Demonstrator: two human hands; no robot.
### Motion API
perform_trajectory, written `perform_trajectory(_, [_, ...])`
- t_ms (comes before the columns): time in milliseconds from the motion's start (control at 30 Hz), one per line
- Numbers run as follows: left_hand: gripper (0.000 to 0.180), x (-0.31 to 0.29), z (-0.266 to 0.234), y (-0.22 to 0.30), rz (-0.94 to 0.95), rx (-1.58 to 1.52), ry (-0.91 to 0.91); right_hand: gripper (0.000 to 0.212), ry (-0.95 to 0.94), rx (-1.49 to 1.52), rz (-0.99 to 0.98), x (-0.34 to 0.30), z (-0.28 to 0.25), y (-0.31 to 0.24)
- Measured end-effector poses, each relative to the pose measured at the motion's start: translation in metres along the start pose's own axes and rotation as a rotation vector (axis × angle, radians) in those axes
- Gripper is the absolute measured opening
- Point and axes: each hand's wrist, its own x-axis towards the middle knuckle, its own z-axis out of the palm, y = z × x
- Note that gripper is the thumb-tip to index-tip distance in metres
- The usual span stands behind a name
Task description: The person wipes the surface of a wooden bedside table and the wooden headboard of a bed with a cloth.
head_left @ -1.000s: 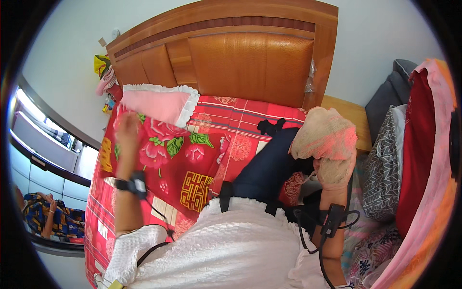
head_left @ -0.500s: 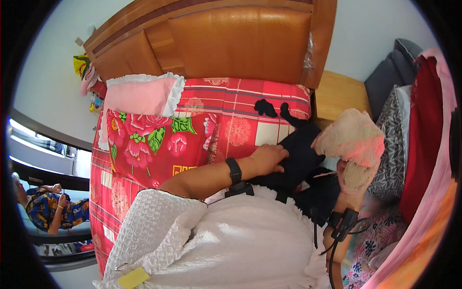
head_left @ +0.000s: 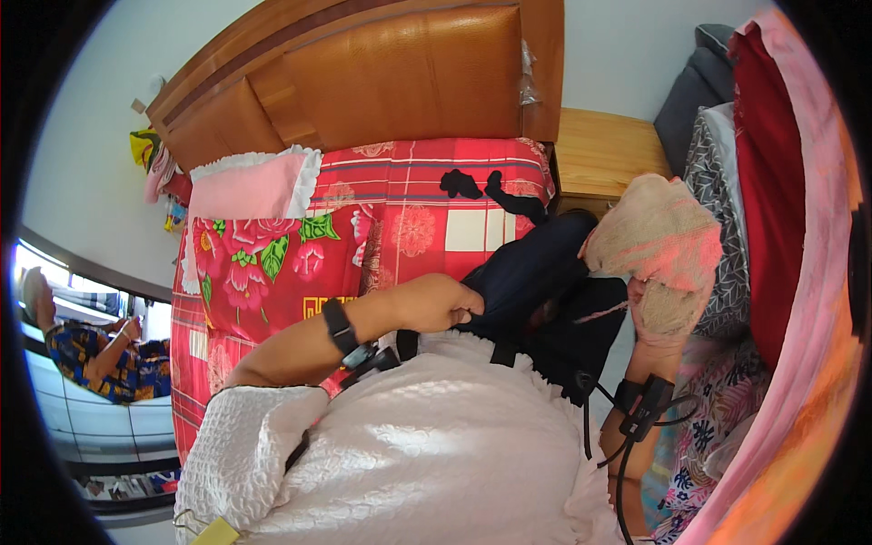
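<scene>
My left hand (head_left: 440, 304) is closed at the upper edge of the dark trousers (head_left: 531, 263), its fingers curled in and bunching the fabric near my lap. On the right, my right hand (head_left: 649, 309) grips a beige and pink cloth (head_left: 656, 232), worn-looking and bunched up. The cloth covers most of my right fingers and hangs beside the trouser leg. A thin cord-like strip (head_left: 604, 313) trails from the cloth toward my lap. Two small black pieces, which look like socks, lie past my knee: a crumpled one (head_left: 461, 184) and a longer one (head_left: 516, 200).
A red patterned bed (head_left: 409, 195) with a floral pillow (head_left: 282, 263) and a pink frilled pillow (head_left: 245, 186) spreads ahead and left. Behind it rises a brown headboard (head_left: 400, 73). A wooden nightstand (head_left: 609, 150) stands at the right, near pink and red hanging fabric (head_left: 772, 173).
My left hand has gone from lying spread on the trousers to closed, and has drawn back toward my lap. The right hand keeps its cloth. The whole view has shifted slightly.
</scene>
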Motion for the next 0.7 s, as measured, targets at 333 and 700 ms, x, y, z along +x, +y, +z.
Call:
perform_trajectory(333, [0.01,-0.02,-0.096,0.022,-0.083,-0.271,0.133,0.061,-0.102,-0.893,-0.526,0.031,0.008,0.038])
perform_trajectory(700, [0.021,0.002,-0.137,-0.266,-0.447,-0.168,0.912,0.035,-0.047,-0.947,-0.333,0.09,0.03,0.104])
